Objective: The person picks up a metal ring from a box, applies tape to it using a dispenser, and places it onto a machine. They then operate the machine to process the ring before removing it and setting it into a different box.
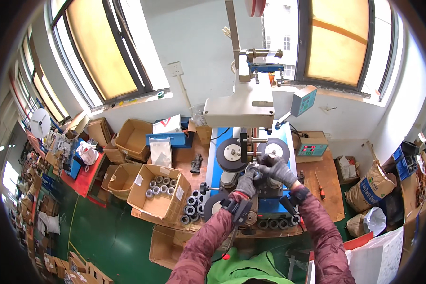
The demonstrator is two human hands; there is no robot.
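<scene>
My left hand [245, 184], in a grey glove, has its fingers closed at the middle of a bench machine [239, 112]. Beside it, slightly higher, my right hand [280, 172] is closed too, its gloved fingertips meeting the left's. Between them shows a small shiny greyish part, too small and covered to name. Just beyond the hands are two black rolls with pale hubs, a left roll [231, 154] and a right roll [274, 149]. Another black roll [215, 206] lies partly behind my left forearm.
Grey rings [190, 209] stand on the table left of the machine; several more fill part of a cardboard box [162, 201]. A dark glove [196, 164] lies behind them. At right are a control box [312, 146] and a screwdriver [322, 193]. Dark rings [273, 224] line the front edge.
</scene>
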